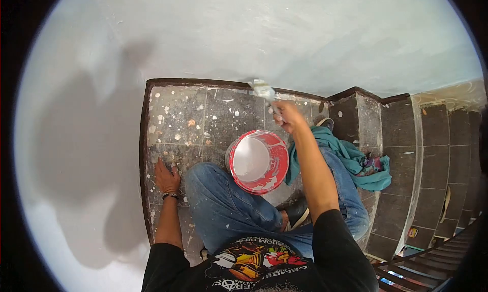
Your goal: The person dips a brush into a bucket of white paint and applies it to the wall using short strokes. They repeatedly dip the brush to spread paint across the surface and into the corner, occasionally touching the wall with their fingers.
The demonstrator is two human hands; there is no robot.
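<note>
My right hand is closed around the handle of a paintbrush. The brush head, coated in pale paint, is at the foot of the wall, right by the dark skirting edge. Between my knees stands a red bucket with whitish paint inside and smeared over its inner wall. My left hand rests on the tiled floor at the left, fingers stretched out and holding nothing.
Paint spots cover the dark tiles of the landing. A teal cloth lies over my right leg and the floor beside it. Stairs go down at the right, with a dark railing at the lower right.
</note>
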